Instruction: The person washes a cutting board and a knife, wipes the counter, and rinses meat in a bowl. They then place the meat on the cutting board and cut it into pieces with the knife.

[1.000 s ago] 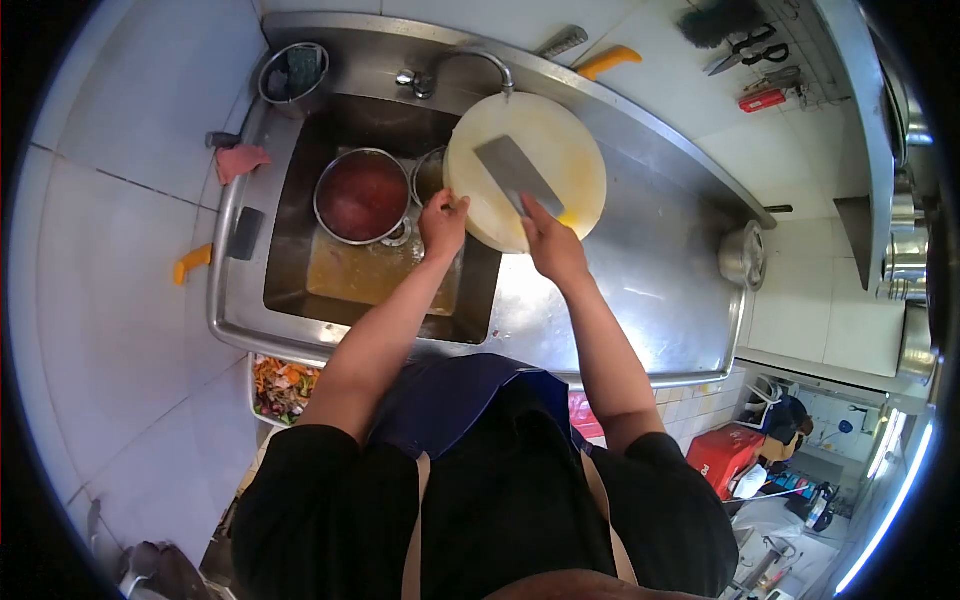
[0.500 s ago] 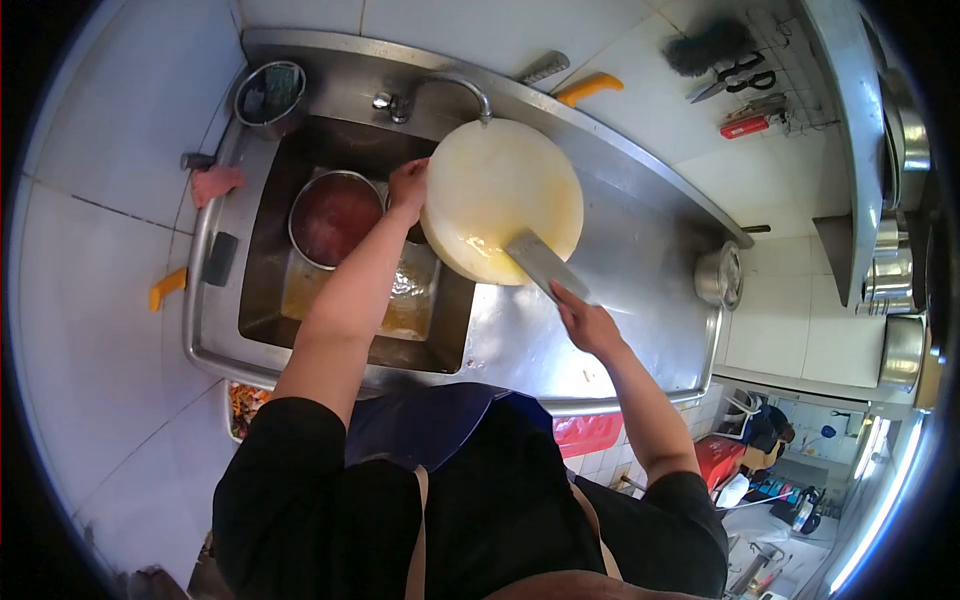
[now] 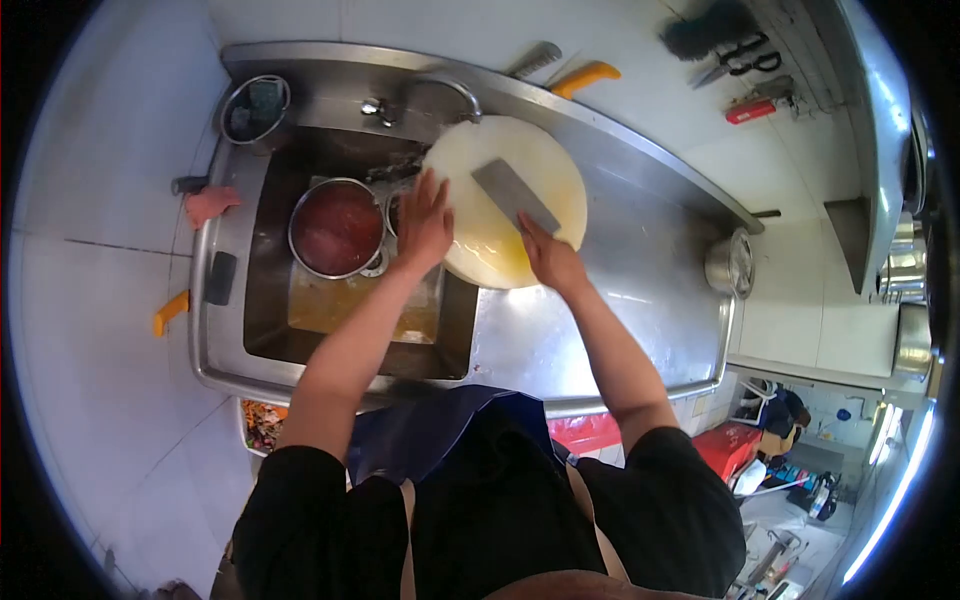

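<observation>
Right hand (image 3: 552,262) is wrapped around the handle of a cleaver (image 3: 514,194), fingers closed on it, and the flat blade lies across the top of a big round cutting board (image 3: 540,160). The board sits at the edge where the sink (image 3: 262,290) meets the steel counter (image 3: 640,280), partly hanging over the basin, right under the faucet (image 3: 450,88). There's a yellowish wet patch on the board near the cleaver hand.

Left hand (image 3: 424,222) is spread out, fingers wide and holding nothing, palm down at the left rim of the board. Can't quite tell whether it's pressing on the board or just over it.

Down in the sink there's a metal pot (image 3: 334,226) full of red liquid, just left of that open hand, and murky orange water pooled on the basin floor. A small metal container (image 3: 250,100) stands at the back left corner of the sink surround, and a pink cloth (image 3: 208,202) lies on its left edge. Over on the right end of the counter sits another small steel pot (image 3: 728,264). A knife with an orange handle (image 3: 586,76) rests behind the board by the wall, with scissors (image 3: 738,60) hung up further right.
</observation>
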Available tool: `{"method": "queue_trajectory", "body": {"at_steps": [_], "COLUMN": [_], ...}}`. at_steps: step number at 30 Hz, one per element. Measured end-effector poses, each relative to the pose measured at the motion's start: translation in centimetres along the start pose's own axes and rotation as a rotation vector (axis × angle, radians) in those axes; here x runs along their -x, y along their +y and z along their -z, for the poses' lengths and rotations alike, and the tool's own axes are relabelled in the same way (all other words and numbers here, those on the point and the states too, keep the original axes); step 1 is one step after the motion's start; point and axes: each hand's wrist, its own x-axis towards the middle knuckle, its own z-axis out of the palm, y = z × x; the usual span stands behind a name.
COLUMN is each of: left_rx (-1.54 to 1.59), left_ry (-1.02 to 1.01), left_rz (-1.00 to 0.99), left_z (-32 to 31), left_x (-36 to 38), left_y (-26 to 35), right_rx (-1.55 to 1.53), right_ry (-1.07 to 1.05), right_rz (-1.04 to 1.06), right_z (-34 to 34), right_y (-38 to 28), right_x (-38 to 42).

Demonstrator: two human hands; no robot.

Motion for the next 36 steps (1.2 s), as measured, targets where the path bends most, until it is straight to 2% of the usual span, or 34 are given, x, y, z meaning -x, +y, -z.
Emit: {"method": "queue_trajectory", "body": {"at_steps": [1, 4, 7, 10, 11, 12, 13, 14, 15, 16, 17, 18, 20, 22, 23, 24, 25, 26, 27, 28, 29, 30, 31, 32, 34, 35, 36], "left_rx": [-0.109, -0.250, -0.290, -0.211, -0.192, -0.196, -0.158, -0.010, 0.066, 0.172, 0.149, 0.070, 0.035, 0.071, 0.111, 0.054, 0.147, 0.247, 0.251, 0.285, 0.015, -0.027, -0.106, -0.111, 0.195, 0.192, 0.430], "left_ry": [-0.097, -0.139, -0.107, -0.004, -0.038, -0.139, -0.180, -0.210, -0.370, -0.473, -0.541, -0.680, -0.788, -0.767, -0.740, -0.683, -0.651, -0.790, -0.784, -0.595, -0.516, -0.480, -0.359, -0.349, -0.568, -0.559, -0.422], "left_rz": [-0.005, -0.024, -0.038, -0.075, -0.120, -0.141, -0.158, -0.239, -0.309, -0.307, -0.382, -0.609, -0.927, -0.926, -0.920, -0.869, -0.732, -0.509, -0.329, -0.384, -0.260, -0.084, -0.034, -0.030, 0.307, 0.310, 0.284], "left_z": [0.8, -0.7, -3.5, -8.2, -11.5, -11.4, -12.7, -15.3, -14.9, -14.2, -15.6, -15.6, -14.0, -13.0, -12.5, -10.4, -9.3, -6.7, -6.7, -12.0, -8.7, -5.4, -2.9, -2.5, -2.8, -4.5, -7.3], "left_x": [-1.3, -6.2, -10.4, -13.1, -13.4, -12.9, -11.6, -10.1, -8.1, -6.6, -3.8, -2.0, -0.3, -1.5, -2.6, -4.3, -6.0, -8.5, -9.8, -11.5, -13.1, -14.0, -14.1, -14.8, -16.0, -15.2, -13.6], "left_y": [0.2, -0.5, 0.6, 4.5, 5.5, 8.8, 12.0, 14.2, 17.2, 20.3, 21.8, 22.8, 22.8, 20.4, 18.8, 17.3, 15.0, 13.3, 10.7, 5.3, 4.5, 4.0, 3.7, 2.4, -1.4, -3.6, -6.0], "right_rx": [-0.005, 0.002, -0.092, -0.152, -0.221, -0.217, -0.241, -0.264, -0.342, -0.341, -0.362, -0.386, -0.413, -0.405, -0.442, -0.447, -0.413, -0.378, -0.356, -0.359, -0.366, -0.372, -0.357, -0.361, -0.226, -0.217, -0.219], "right_ry": [0.016, 0.001, 0.094, 0.125, 0.072, 0.075, 0.172, 0.268, 0.213, 0.214, 0.318, 0.364, 0.410, 0.397, 0.472, 0.469, 0.472, 0.475, 0.433, 0.434, 0.400, 0.367, 0.317, 0.318, 0.199, 0.167, 0.169], "right_rz": [-0.046, -0.300, -0.460, -0.637, -0.759, -0.771, -0.740, -0.708, -0.845, -0.860, -0.796, -0.780, -0.769, -0.881, -0.825, -0.823, -0.809, -0.793, -0.814, -0.806, -0.793, -0.780, -0.756, -0.745, -0.626, -0.609, -0.601], "right_z": [-0.2, 0.9, 1.3, 0.5, 1.2, 0.0, -1.7, -2.8, -2.8, -3.3, -4.0, -3.9, -3.4, -2.7, -3.0, -2.9, -2.7, -2.5, -1.8, -1.6, -1.5, -1.3, -0.8, -0.1, 2.2, 3.3, 3.9], "right_y": [0.7, 1.8, 2.9, 2.5, 1.1, 1.3, 1.7, 1.9, 1.3, 1.3, 1.4, 1.4, 1.3, 1.5, 2.0, 2.1, 2.2, 2.2, 1.8, 1.7, 1.7, 1.7, 1.7, 1.7, 1.3, 1.2, 1.7], "right_x": [3.4, 12.8, 20.6, 26.6, 27.6, 29.0, 30.7, 31.8, 32.3, 32.7, 33.1, 33.3, 33.6, 33.6, 33.7, 33.8, 33.7, 33.5, 33.1, 32.8, 32.3, 31.9, 31.2, 30.3, 27.8, 26.5, 25.2]}}
